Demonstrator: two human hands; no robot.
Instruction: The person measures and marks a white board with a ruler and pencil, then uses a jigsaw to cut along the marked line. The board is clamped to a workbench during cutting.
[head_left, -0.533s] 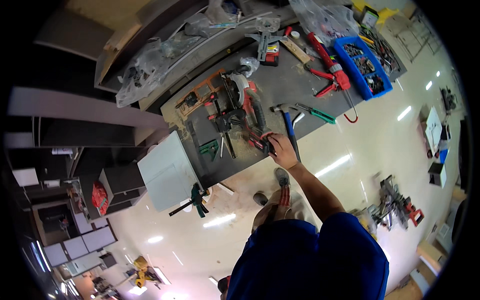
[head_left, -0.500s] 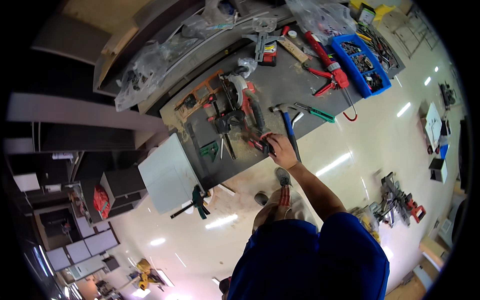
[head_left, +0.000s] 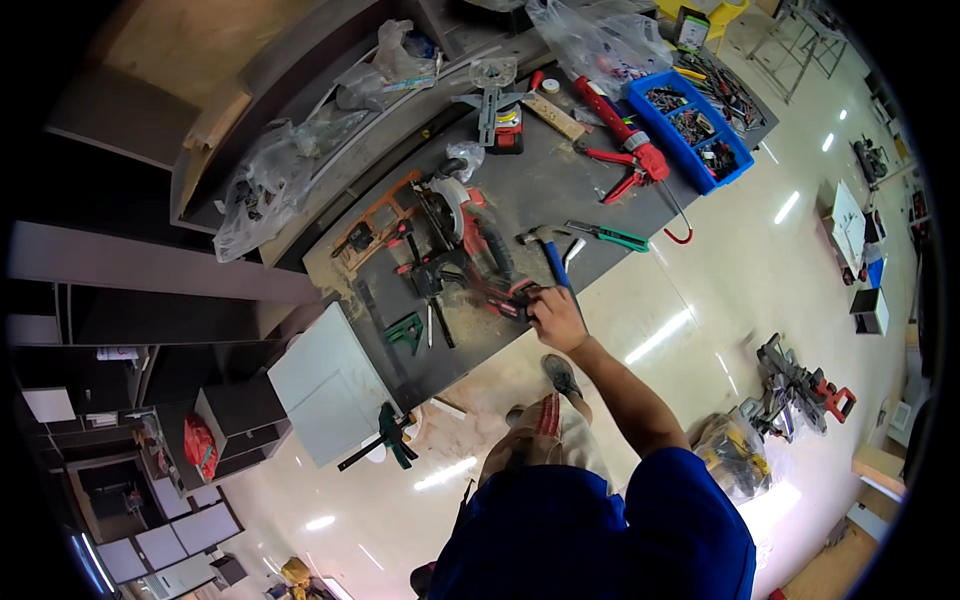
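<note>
My right hand [head_left: 557,320] reaches over the front edge of the workbench, its fingers curled onto the battery end of a red and black cordless circular saw [head_left: 490,250]. The saw lies on the dark bench top with its pale round guard at the far end. Just right of the hand lies a claw hammer [head_left: 552,256] with a blue and black handle; a green-handled utility knife [head_left: 610,236] lies beyond it. To the saw's left are a black and red clamp [head_left: 432,272] and a small green square [head_left: 405,330]. My left hand is not in view.
A red caulking gun [head_left: 625,145] and a blue sorting tray [head_left: 690,130] with small hardware occupy the bench's right end. A white panel [head_left: 330,385] with a green clamp [head_left: 393,436] juts out at the left. Plastic bags [head_left: 265,185] lie along the back. Sawdust covers parts of the bench.
The whole view has shifted, so the bench and its tools sit a little farther left and lower. My right hand stays at the saw's battery end.
</note>
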